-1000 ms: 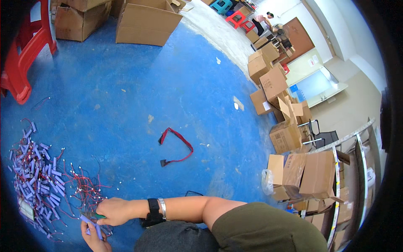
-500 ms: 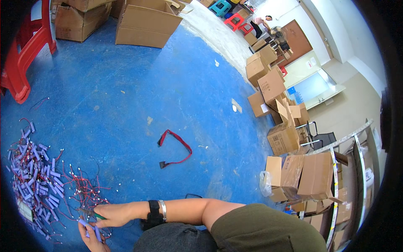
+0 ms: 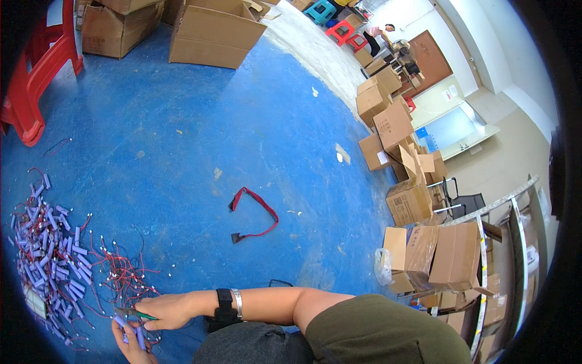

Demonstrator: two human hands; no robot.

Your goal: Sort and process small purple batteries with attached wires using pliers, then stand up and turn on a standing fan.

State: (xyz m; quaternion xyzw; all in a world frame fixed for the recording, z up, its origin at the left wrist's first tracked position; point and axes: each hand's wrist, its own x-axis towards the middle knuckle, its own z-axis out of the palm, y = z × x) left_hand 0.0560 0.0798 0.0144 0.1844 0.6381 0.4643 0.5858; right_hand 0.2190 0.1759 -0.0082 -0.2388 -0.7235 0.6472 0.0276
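At the lower left, my right hand [image 3: 170, 310] is closed on small green-handled cutters [image 3: 144, 315], whose metal jaws point left. Just below, my left hand [image 3: 128, 347] grips purple cylindrical battery cells [image 3: 140, 337] between thumb and fingers. The jaws lie right by the upper end of these cells; whether they touch a wire I cannot tell. Beside my hands is a tangle of red and black wires [image 3: 124, 273] with small white connectors. Left of it spreads a pile of similar purple cells [image 3: 51, 261] with wires attached.
A red strap [image 3: 262, 232] with black ends lies on the blue floor [image 3: 182, 164]. Red plastic stools [image 3: 37, 91] and cardboard boxes [image 3: 212, 39] stand farther off. More boxes [image 3: 418, 249] and a metal shelf [image 3: 515, 242] line the right. A person [image 3: 379, 33] works in the far background.
My right hand and the cutters have shifted slightly right and down. The left hand stays nearly in place, still holding the cells.
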